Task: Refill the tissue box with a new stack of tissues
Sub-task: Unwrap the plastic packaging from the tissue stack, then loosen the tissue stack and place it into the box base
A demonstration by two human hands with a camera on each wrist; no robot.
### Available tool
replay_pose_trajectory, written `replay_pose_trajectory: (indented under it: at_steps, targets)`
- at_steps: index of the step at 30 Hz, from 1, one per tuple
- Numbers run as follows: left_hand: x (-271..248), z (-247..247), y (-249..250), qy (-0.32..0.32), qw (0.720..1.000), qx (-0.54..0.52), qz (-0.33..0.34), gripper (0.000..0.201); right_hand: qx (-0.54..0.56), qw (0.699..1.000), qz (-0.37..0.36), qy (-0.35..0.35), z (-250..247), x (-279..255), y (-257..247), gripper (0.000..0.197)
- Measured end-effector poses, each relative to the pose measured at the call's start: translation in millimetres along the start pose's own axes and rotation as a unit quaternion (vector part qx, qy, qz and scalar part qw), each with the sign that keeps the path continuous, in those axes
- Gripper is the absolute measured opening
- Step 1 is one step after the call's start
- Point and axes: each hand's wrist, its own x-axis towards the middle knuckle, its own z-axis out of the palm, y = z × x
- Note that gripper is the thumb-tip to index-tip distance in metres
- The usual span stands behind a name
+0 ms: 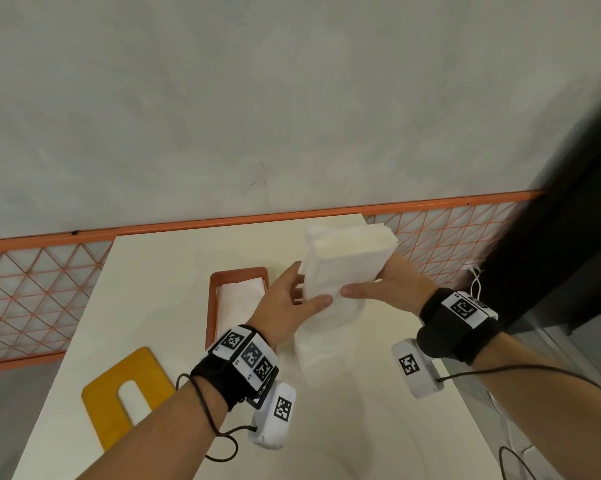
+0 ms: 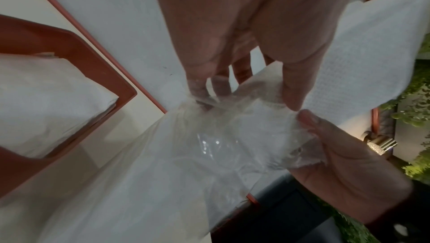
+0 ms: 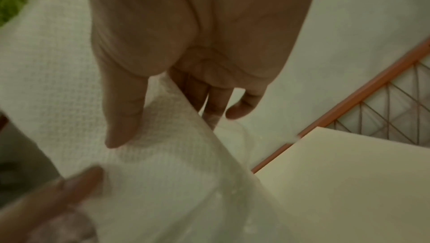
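While both hands hold it above the table [image 1: 174, 258], the stack of tissues [image 1: 347, 265] sits half out of its clear wrapper [image 1: 321, 344]: the left hand [image 1: 288, 306] pinches the wrapper, the right hand [image 1: 389, 285] grips the stack. Left of them lies the orange box [image 1: 213, 306], with the yellow lid [image 1: 119, 379] nearer
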Motion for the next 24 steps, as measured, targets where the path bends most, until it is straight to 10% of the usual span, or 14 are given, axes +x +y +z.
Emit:
replay_pose_trajectory:
  at_steps: [7,12,24]
  targets:
    - [-3,-4,-10,0.033,0.998,0.05,-0.012,0.055,0.14,0.987,-0.039,0.073,-6,2,-14,0.044]
    - [2,-9,-25,-0.013,0.964,0.264,-0.021,0.089,0.176,0.975,-0.067,0.116,-13,14,-25,0.04]
    - [71,-8,-25,0.023,0.954,0.285,-0.086,0.041,0.24,0.96,-0.036,0.136,-25,31,-20,0.03]
